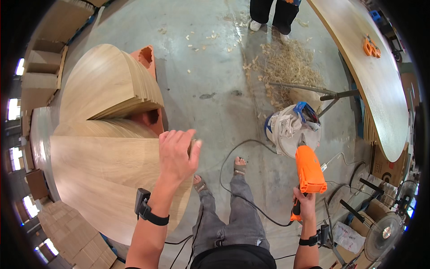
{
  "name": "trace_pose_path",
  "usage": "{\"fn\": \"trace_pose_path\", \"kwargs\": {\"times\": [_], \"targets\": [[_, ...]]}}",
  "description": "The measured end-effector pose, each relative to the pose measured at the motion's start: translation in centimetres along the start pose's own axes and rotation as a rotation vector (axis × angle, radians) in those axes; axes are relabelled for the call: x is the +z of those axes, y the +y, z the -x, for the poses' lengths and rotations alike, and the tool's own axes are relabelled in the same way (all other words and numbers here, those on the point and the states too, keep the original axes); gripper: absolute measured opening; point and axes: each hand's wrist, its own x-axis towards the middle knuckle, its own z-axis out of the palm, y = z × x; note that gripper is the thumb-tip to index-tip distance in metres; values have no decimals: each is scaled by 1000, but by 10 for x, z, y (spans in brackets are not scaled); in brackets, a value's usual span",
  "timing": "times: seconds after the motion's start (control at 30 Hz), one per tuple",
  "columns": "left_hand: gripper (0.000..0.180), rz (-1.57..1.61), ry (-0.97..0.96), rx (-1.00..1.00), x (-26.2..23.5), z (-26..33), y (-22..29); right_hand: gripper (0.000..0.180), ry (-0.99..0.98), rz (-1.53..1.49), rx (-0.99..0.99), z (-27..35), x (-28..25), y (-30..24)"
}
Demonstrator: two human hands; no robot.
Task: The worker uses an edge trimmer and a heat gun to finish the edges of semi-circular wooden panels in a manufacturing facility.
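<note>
At 4 o'clock the right hand (306, 205) wraps around the orange power tool (310, 172), nose toward the white bucket (283, 144) at 3, while the left hand (177, 151), half-curled at 8, overlaps wood-grain boards (107, 157), its grip unclear.

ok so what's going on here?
The person's right hand is wrapped around the handle of an orange corded power tool, its nose pointing away beside a white bucket. The left hand is at the edge of the stacked wood-grain panels; whether it grips them is unclear. Another person stands beyond a pile of shavings on the floor.
</note>
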Motion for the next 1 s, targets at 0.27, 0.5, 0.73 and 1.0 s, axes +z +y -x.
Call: {"fn": "trace_pose_path", "kwargs": {"times": [0.27,0.5,0.73,1.0], "targets": [[19,24,-43,-6,3,-4,5,30,108,67,78,8,-15,28],[8,-64,17,24,-2,-4,2,48,336,296,-141,-36,9,49],[4,-85,-85,-62,9,-6,11,49,670,682,43,-185,12,97],[18,-98,-99,-111,7,-12,15,51,952,650,-144,-286,0,183]]}}
